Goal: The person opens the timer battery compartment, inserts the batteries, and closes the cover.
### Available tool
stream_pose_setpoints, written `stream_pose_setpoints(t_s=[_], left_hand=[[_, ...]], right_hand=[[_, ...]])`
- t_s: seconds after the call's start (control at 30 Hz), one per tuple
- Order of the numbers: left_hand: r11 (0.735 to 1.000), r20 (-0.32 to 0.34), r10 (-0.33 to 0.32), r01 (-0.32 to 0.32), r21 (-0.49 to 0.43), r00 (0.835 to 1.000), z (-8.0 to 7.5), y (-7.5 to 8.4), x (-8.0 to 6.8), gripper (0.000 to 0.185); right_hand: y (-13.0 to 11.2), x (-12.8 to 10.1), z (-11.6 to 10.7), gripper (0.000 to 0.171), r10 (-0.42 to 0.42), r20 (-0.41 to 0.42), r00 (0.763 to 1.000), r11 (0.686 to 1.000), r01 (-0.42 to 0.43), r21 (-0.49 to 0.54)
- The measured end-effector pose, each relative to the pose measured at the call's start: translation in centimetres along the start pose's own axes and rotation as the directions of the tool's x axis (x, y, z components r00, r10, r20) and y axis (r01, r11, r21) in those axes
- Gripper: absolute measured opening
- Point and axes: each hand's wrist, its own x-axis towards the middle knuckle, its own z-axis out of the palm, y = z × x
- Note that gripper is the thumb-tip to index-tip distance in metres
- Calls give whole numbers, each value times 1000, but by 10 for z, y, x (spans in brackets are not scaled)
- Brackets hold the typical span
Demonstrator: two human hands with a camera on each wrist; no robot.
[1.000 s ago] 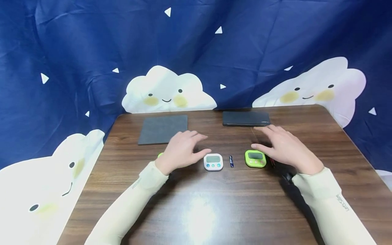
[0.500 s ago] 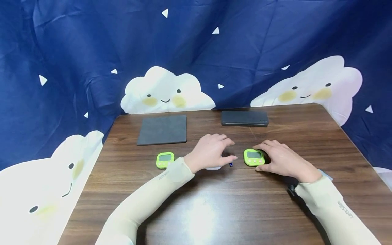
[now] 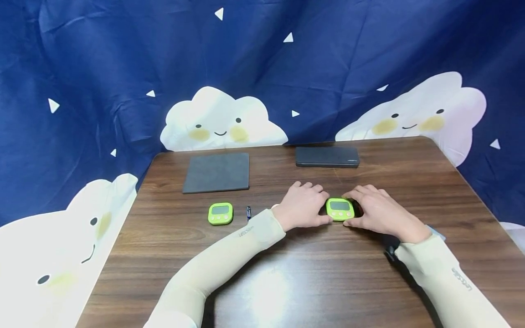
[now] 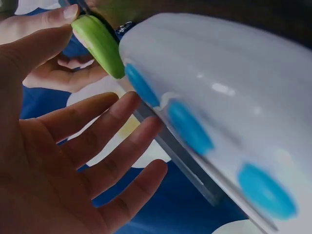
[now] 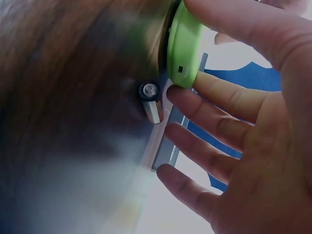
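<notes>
In the head view a lime-green digital timer (image 3: 340,208) lies between my two hands. My right hand (image 3: 379,212) grips its right side, thumb at the near edge and fingers at the far edge. My left hand (image 3: 302,205) has come to its left side; in the left wrist view the left thumb meets the timer and the other fingers (image 4: 141,139) stay spread. A white timer (image 4: 219,83) with blue buttons is close to those fingers, mostly hidden under my left wrist in the head view. A small battery (image 5: 150,100) is near my right fingers.
A second green timer (image 3: 220,213) lies at the left of the wooden table (image 3: 320,282), with a dark battery (image 3: 248,213) beside it. Behind are a flat grey board (image 3: 216,173) and a black case (image 3: 326,157). A blue cloud-print curtain (image 3: 262,50) hangs at the back.
My left hand has moved right, over the white timer, to the green timer's left side. My right hand has come down and closed around its right side. The left green timer and battery are now uncovered.
</notes>
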Motion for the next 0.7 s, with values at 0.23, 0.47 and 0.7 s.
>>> stream_pose_setpoints(t_s=[0.23, 0.47, 0.7], left_hand=[[1000, 52, 11, -13, 23, 999, 0, 5, 7, 53], [999, 49, 4, -7, 54, 999, 3, 8, 9, 51], [998, 40, 6, -9, 60, 999, 3, 7, 9, 48]], right_hand=[[-3, 3, 1, 67, -10, -6, 1000, 1000, 10, -1], [-3, 2, 3, 66, -10, -4, 1000, 1000, 10, -1], [-3, 3, 2, 66, -15, -9, 1000, 1000, 15, -2]])
